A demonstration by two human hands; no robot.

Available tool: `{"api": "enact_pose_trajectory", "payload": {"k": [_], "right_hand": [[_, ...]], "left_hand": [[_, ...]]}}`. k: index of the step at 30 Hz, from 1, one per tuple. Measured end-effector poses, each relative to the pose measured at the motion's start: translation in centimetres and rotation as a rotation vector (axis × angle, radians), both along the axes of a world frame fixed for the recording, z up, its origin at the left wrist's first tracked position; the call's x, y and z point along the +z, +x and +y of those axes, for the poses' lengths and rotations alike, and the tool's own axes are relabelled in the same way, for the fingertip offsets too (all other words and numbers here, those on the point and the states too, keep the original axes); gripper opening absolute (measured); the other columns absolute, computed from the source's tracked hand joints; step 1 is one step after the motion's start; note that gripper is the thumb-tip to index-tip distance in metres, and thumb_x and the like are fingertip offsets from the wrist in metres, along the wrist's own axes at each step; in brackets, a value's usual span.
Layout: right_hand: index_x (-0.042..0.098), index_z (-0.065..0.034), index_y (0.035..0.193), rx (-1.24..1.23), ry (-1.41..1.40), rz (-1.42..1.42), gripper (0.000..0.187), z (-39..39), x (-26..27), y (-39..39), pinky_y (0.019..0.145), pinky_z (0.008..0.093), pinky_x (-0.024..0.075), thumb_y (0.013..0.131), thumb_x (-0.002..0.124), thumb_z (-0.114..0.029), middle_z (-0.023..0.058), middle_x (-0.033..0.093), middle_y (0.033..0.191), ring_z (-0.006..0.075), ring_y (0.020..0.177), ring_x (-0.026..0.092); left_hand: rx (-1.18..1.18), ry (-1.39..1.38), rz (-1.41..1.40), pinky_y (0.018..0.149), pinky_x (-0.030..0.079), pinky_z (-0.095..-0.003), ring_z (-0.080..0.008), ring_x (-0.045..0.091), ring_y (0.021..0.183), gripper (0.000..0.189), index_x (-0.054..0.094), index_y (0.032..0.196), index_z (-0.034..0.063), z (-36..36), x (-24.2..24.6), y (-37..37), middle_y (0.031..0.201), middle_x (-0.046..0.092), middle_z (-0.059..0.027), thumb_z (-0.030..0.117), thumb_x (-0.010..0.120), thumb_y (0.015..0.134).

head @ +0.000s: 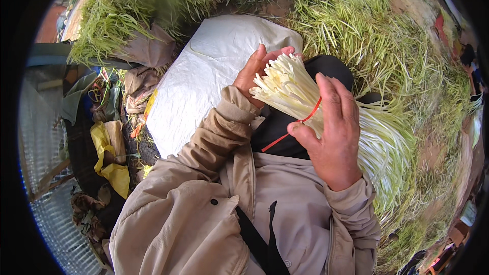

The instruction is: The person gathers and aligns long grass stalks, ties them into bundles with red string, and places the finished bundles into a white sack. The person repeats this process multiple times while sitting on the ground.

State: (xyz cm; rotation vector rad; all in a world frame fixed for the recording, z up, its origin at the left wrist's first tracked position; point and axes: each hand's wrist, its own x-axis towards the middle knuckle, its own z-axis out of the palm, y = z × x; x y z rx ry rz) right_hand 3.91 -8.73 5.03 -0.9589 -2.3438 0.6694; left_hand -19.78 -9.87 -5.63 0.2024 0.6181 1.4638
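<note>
A bundle of pale chives or similar leafy stalks [294, 86] lies across my lap, cut ends towards the upper left and long green-white leaves trailing down to the right. Around its middle runs a red tie [313, 110], with a loose end hanging to the lower left. My left hand [254, 72] is at the cut ends, palm towards them, fingers partly hidden behind the bundle. Over the tied part is my right hand [332, 133], its thumb beside the tie and its fingers raised and spread from the thumb. A white plastic sheet [198, 68] spreads over my lap and beyond.
Loose green leaves [344, 26] cover the ground ahead and to the right. Another leafy heap [110, 23], partly on brown wrapping, is at the upper left. Left of me are a yellow plastic bag [109, 160], coloured ties [100, 93] and a translucent crate or mesh [57, 214].
</note>
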Motion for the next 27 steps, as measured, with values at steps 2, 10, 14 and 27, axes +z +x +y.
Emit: {"api": "enact_pose_trajectory", "payload": {"k": [2,10,14,27], "right_hand": [[0.046,0.0000,0.169,0.038,0.014,0.016,0.104,0.1,0.2,-1.4,0.122,0.0551,0.0449,0.082,0.096,-0.030,0.0258,0.055,0.157,0.0458,0.143,0.057],[0.046,-0.0016,0.159,0.051,0.069,-0.092,0.113,1.2,-0.3,-5.9,0.109,0.0533,0.0544,0.066,0.105,-0.030,0.0241,0.062,0.139,0.0448,0.127,0.065],[0.054,-0.0050,0.149,0.058,-0.042,-0.142,0.099,2.7,0.3,-5.6,0.101,0.0523,0.0587,0.066,0.102,-0.029,0.0231,0.066,0.133,0.0459,0.118,0.070],[0.059,0.0035,0.151,-0.014,-0.628,0.424,0.089,8.6,7.3,-0.8,0.100,0.0358,0.0624,0.074,0.099,-0.013,0.0149,0.079,0.129,0.0236,0.114,0.078]], "left_hand": [[-0.032,0.013,0.006,0.119,0.058,-0.0507,-0.0310,0.072,0.137,0.083,0.056,0.164,0.0029,-0.1,1.1,0.2,0.151,0.072,-0.0157,0.070,0.053,0.115],[0.052,-0.044,0.027,0.108,0.063,-0.0461,-0.0278,0.077,0.119,0.059,0.068,0.146,0.0052,-1.2,4.5,1.1,0.132,0.078,-0.0113,0.056,0.060,0.117],[0.078,-0.086,-0.049,0.098,0.067,-0.0469,-0.0286,0.080,0.106,0.049,0.071,0.132,0.0068,-0.5,5.6,1.2,0.119,0.079,-0.0108,0.053,0.065,0.114],[-0.002,0.161,0.114,0.117,0.057,-0.0480,-0.0330,0.070,0.134,0.094,0.051,0.158,-0.0002,4.2,15.2,4.5,0.148,0.067,-0.0229,0.078,0.064,0.107]]}}
